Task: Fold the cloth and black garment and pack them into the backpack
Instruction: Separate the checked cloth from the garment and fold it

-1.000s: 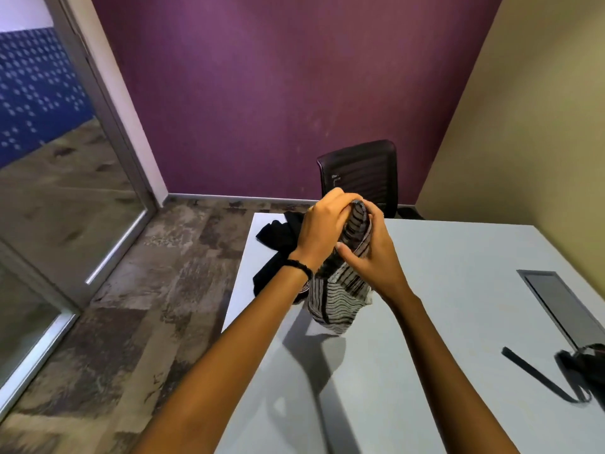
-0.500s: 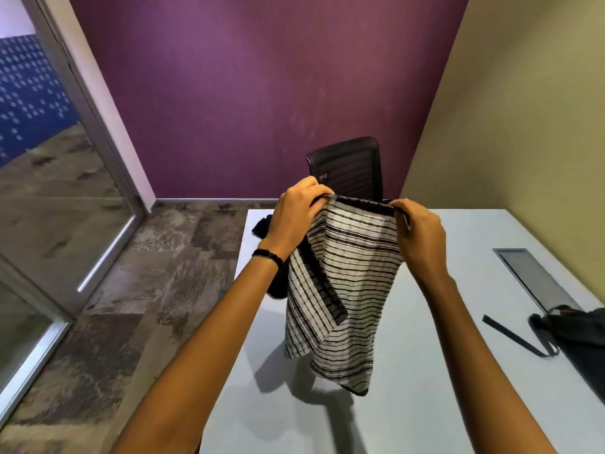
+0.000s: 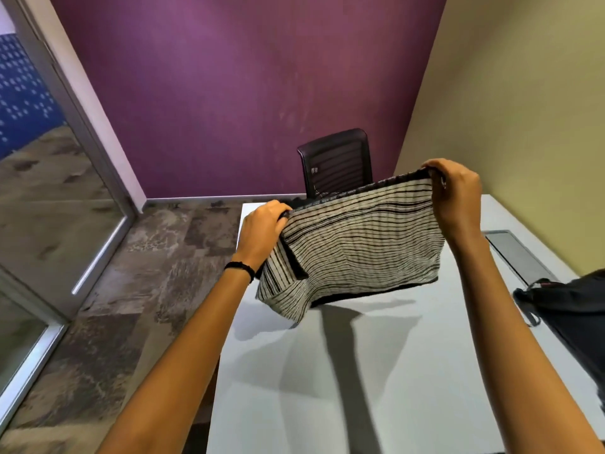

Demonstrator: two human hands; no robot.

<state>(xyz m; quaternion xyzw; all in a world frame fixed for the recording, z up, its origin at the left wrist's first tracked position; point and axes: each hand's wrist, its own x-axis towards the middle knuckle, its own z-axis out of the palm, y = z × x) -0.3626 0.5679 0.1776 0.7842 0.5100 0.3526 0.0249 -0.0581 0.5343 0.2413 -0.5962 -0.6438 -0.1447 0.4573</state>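
Your left hand [image 3: 262,229] and right hand [image 3: 456,194] pinch top corners of striped cloth [image 3: 357,237], stretched above white table [image 3: 376,371].

Single head view, close above table [image 3: 376,371], facing forward-down toward chair [image 3: 337,162].

Room fixtures and surroundings

A pale counter [image 3: 376,371] occupies the foreground, with a recessed rectangular panel [image 3: 514,253] near its right edge. A black mesh-back chair [image 3: 337,162] stands at the far end, against a purple wall [image 3: 245,93]. A beige wall [image 3: 523,109] adjoins on the right. A glass partition [image 3: 42,191] borders the mottled floor [image 3: 157,273] on the left.
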